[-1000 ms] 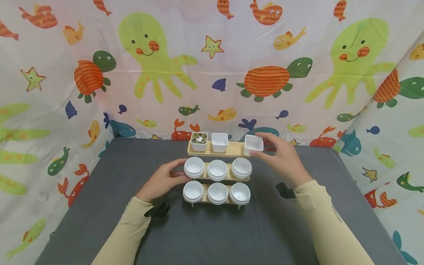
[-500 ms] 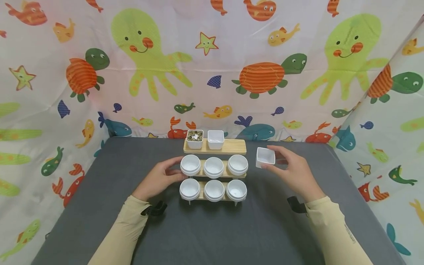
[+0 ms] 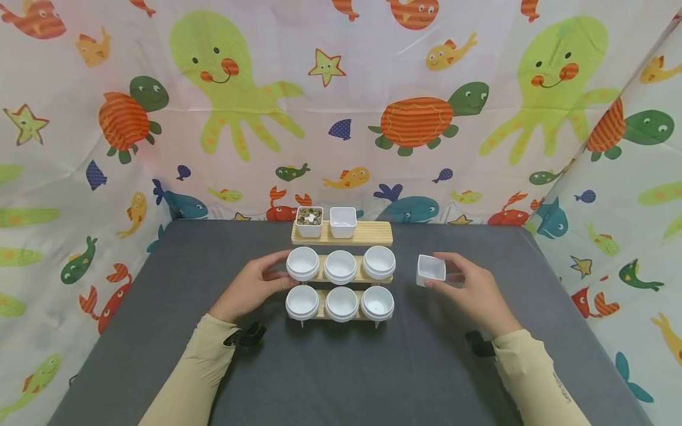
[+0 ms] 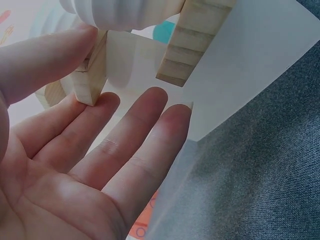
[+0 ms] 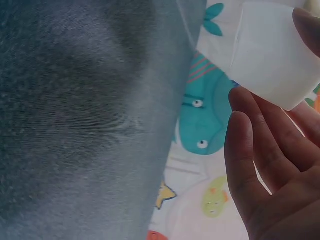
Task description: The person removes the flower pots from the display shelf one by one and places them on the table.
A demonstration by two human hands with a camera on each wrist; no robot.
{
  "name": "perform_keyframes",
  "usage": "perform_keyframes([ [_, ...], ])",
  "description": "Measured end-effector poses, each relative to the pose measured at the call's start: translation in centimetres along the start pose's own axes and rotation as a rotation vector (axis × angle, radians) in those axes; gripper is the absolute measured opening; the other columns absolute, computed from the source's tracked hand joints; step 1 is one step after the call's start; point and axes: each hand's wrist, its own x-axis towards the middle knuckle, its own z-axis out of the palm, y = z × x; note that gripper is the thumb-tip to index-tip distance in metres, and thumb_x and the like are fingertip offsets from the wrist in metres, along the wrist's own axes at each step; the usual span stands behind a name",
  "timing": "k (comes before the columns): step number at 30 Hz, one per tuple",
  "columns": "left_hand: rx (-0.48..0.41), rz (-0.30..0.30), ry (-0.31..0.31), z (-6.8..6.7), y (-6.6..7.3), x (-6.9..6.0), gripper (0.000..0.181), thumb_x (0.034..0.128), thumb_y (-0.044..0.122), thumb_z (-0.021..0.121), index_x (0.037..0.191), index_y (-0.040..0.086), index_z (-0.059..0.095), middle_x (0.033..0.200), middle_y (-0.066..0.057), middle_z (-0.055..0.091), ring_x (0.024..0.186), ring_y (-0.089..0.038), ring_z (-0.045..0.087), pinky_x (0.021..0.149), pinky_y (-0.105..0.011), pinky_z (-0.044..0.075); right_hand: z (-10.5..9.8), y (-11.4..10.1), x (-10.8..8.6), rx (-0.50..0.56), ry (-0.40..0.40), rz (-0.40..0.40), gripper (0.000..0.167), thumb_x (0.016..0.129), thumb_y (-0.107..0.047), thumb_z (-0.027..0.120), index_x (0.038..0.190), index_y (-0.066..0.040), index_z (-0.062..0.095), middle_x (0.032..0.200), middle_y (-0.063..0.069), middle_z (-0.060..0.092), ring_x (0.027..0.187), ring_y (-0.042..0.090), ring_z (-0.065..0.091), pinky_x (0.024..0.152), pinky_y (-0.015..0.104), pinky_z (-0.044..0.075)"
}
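A tiered wooden stand (image 3: 375, 233) stands mid-table. My left hand (image 3: 253, 290) pinches the left end of its middle shelf between thumb and fingers; the left wrist view shows the plank end (image 4: 90, 86) there. Off to the right of the stand, my right hand (image 3: 476, 293) holds a small square white pot (image 3: 430, 271) between thumb and fingers, above the cloth. In the right wrist view the pot (image 5: 272, 52) shows its plain white side. On the top shelf sit another square white pot (image 3: 343, 222) and one filled with greenish bits and a white star shape (image 3: 309, 221).
Round white pots fill the middle and bottom shelves, among them one at middle right (image 3: 379, 262) and one at bottom left (image 3: 302, 302). Grey cloth (image 3: 341, 373) covers the table. A curtain (image 3: 341, 136) with sea animals encloses the back and sides.
My right hand has lifted the square pot off the right of the top shelf and carried it right and toward me. The left hand keeps its hold on the stand.
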Motion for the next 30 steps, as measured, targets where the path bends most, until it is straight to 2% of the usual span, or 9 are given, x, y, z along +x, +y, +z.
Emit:
perform_keyframes([
  [13, 0.008, -0.008, 0.014, 0.0, 0.4, -0.2, 0.071, 0.0957, 0.025, 0.085, 0.159, 0.019, 0.055, 0.157, -0.01, 0.062, 0.129, -0.031, 0.073, 0.108, -0.05, 0.06, 1.7, 2.3, 2.4, 0.031, -0.024, 0.016, 0.071, 0.093, -0.048, 0.084, 0.151, -0.017, 0.057, 0.146, 0.021, 0.065, 0.123, 0.043, 0.072, 0.101, 0.061, 0.062],
  [25, 0.013, -0.031, 0.021, 0.0, 0.3, -0.2, 0.069, 0.0952, 0.027, 0.086, 0.158, 0.023, 0.056, 0.155, -0.006, 0.063, 0.129, -0.028, 0.073, 0.108, -0.048, 0.06, 2.4, 2.8, 3.4, 0.033, -0.059, 0.041, 0.071, 0.094, -0.046, 0.084, 0.152, -0.014, 0.057, 0.148, 0.023, 0.063, 0.125, 0.043, 0.071, 0.103, 0.059, 0.061],
  [30, 0.008, -0.02, 0.018, 0.0, 0.3, -0.1, 0.07, 0.0949, 0.027, 0.086, 0.158, 0.021, 0.056, 0.154, -0.008, 0.064, 0.127, -0.028, 0.075, 0.107, -0.047, 0.061, 2.7, 3.0, 3.5, 0.012, -0.058, 0.033, 0.07, 0.094, -0.044, 0.084, 0.151, -0.013, 0.058, 0.147, 0.024, 0.064, 0.123, 0.043, 0.072, 0.101, 0.059, 0.062],
])
